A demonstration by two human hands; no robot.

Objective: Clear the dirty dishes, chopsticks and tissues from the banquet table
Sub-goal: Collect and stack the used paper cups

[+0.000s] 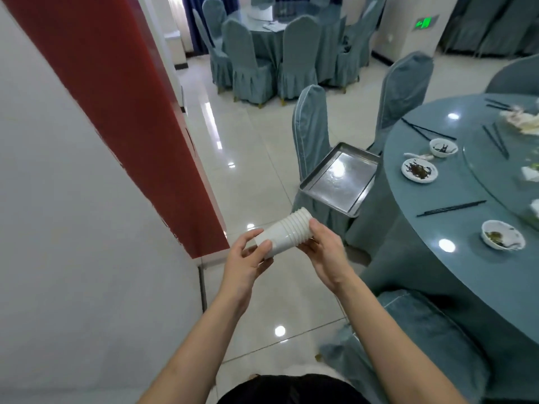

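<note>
Holding: a stack of white disposable cups (pixel 284 233) lies on its side between both hands, above the tiled floor (pixel 262 135), rims pointing far and right, base near and left.
Left hand (pixel 248 258): fingers and thumb curled round the base end of the stack.
Right hand (pixel 325 253): cupped under the rim end, thumb lying along the top of the rims.
Near chair (pixel 420 330): covered in grey-blue cloth, just right of the right forearm, pushed close to the banquet table.
Banquet table (pixel 437 228): round, grey-blue, on the right; a round turntable (pixel 490 176) sits at its middle.
Near bowl (pixel 503 235): white, with dark scraps inside, by the table's near edge.
Near chopsticks (pixel 452 207): a black pair lying flat, just beyond that bowl.
Saucer (pixel 419 170): white, holding dark leftovers, further along the left edge.
Far bowl (pixel 443 147): white, dark scraps inside, just beyond the saucer, with a crumpled tissue (pixel 420 156) lying beside it.
Far chopsticks (pixel 424 130): more black pairs, lying beyond the far bowl and on the turntable.
Metal tray (pixel 339 179): rectangular, resting tilted on the seat of a covered chair (pixel 310 126) left of the table.
Left side: a white wall (pixel 73 228) with a red panel (pixel 116 97).
Far: a second round table (pixel 268 33) ringed by covered chairs.
</note>
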